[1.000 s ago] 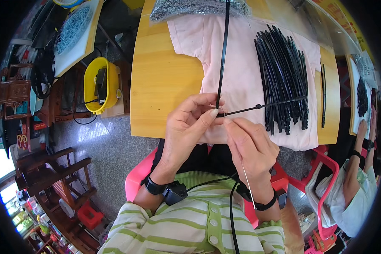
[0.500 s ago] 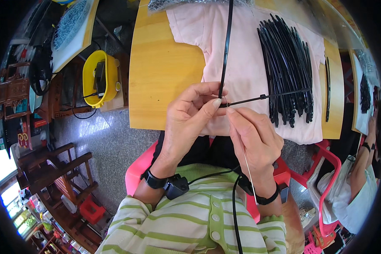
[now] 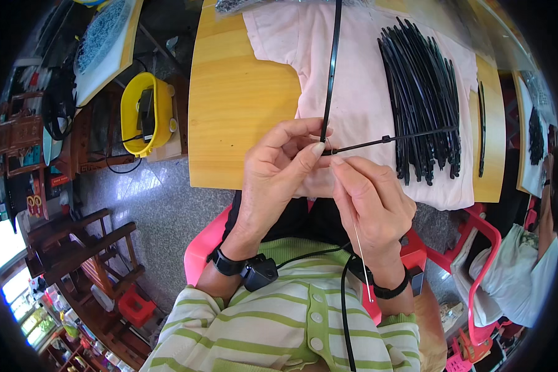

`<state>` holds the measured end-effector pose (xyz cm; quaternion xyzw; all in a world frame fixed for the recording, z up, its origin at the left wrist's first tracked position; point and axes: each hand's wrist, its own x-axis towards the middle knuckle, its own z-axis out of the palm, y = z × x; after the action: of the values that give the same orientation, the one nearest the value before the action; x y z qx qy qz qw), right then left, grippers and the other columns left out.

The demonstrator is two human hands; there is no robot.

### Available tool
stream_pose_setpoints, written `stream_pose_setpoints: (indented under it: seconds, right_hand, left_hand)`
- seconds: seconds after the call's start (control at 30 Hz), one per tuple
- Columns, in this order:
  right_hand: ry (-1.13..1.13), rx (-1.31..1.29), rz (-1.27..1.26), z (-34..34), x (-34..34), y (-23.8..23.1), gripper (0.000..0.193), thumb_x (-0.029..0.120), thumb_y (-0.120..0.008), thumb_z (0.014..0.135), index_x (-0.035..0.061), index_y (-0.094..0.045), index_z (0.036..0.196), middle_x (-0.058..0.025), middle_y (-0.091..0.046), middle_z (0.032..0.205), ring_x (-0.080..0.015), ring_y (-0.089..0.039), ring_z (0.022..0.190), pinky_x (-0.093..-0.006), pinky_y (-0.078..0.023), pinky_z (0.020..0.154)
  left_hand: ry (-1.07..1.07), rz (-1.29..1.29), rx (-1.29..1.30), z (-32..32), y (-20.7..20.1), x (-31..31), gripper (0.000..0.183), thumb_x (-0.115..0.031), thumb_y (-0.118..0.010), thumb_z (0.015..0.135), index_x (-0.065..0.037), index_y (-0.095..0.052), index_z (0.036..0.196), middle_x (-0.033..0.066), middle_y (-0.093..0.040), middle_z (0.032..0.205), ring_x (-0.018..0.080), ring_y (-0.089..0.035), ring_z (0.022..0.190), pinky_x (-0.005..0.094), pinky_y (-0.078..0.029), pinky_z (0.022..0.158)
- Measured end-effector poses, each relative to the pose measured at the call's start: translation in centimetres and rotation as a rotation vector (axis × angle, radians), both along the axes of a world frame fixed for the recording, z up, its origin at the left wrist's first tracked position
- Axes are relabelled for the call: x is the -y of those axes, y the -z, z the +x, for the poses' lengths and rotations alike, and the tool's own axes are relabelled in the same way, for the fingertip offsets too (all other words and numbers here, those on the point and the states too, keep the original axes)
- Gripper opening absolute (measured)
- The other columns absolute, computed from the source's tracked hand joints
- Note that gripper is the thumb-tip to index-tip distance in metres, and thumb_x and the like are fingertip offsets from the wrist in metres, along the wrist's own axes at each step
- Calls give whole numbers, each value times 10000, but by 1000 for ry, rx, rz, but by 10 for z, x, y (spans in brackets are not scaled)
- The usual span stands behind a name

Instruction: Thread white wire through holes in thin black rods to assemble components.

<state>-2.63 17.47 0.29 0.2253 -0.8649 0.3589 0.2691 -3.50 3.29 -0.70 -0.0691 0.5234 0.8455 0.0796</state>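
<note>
A yellow wooden table (image 3: 242,111) takes up the middle of the view, and across much of it lies a pale pink shirt (image 3: 347,80), spread like a work cloth. On the shirt's right side rests a bundle of black strips (image 3: 421,105), packed side by side and pointing away from the person.

The left hand (image 3: 276,161) is at the near part of the shirt, narrow at the fingertips, thumb and forefinger pinching an upright black strip (image 3: 332,68) that runs out of view at the top. The right hand (image 3: 378,201) is just beside it, thumb and forefinger also pinched together. A sideways black strip (image 3: 359,145) meets the upright one at the left fingertips and reaches out over the bundle; I cannot tell whether the two are one bent piece. Right of the shirt, a loose black strip (image 3: 482,130) lies on bare wood.

A thin pale shaft (image 3: 361,254), perhaps a needle, runs from the right hand's grasp back toward the wrist. Smallest is a dark lump (image 3: 386,139) partway along the sideways strip.

The step in hand looks like threading or tying where the strips meet, though the contact is too small to read. The next move seems to call for a firm left pinch and a slight, controlled pull from the right fingertips
</note>
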Motion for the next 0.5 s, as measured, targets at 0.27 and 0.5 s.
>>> stream_pose_setpoints:
  seconds: [0.27, 0.5]
  right_hand:
    - [-23, 1, 33, 3, -1, -5, 308, -36, -649, 584, -18, -652, 891, -89, -622, 845, -179, -585, 607, -253, -475, 498]
    - [-20, 3, 26, 1, -3, -6, 324, -33, -644, 569, -18, -649, 894, -90, -625, 845, -181, -590, 615, -252, -480, 508]
  left_hand:
    - [2, -15, 12, 0, 0, 0, 274, 31, -543, 858, 34, -512, 1130, 140, -586, 1078, 181, -589, 963, 300, -491, 854]
    - [9, -1, -7, 0, 0, 0, 263, 23, -534, 866, 39, -509, 1127, 148, -583, 1071, 188, -590, 961, 303, -506, 847]
